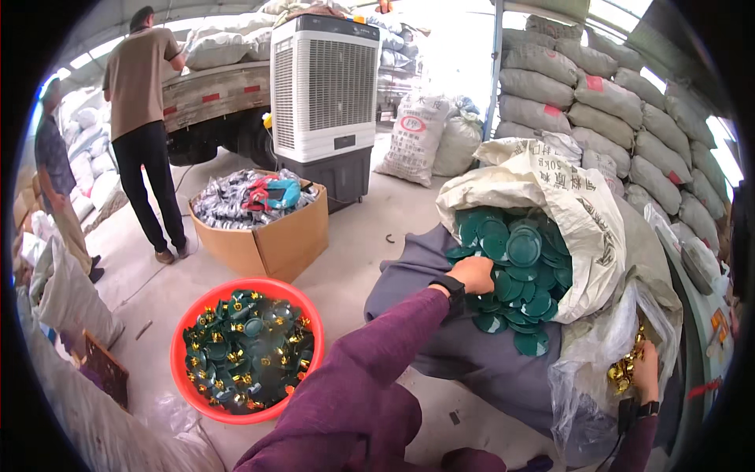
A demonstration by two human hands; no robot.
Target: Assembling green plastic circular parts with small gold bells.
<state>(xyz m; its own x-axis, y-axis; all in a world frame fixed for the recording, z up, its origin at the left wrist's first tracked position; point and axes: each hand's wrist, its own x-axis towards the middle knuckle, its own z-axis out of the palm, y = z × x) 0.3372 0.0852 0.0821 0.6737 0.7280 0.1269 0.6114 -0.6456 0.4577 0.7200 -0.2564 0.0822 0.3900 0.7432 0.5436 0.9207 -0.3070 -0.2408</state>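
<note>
My left hand (473, 275) reaches into a pile of round dark green plastic discs (523, 245), its fingers closed at the pile's left side on a disc. The discs spill from the mouth of a white woven sack (594, 228) onto grey cloth (464, 346). On the far right, my right hand (646, 371) dips into a clear plastic bag (578, 377) of shiny gold pieces (621, 374). Its fingers are curled in against the gold pieces, and the fingertips are partly hidden. A dark band circles each wrist.
A red basin (182, 376) on the floor at left holds green discs fitted with gold pieces. Behind it stand a cardboard box (271, 244) of silvery packets and an air cooler (324, 94). Two people (141, 94) stand near a loaded truck (212, 98). Stacked sacks (605, 102) rise at the back right.
</note>
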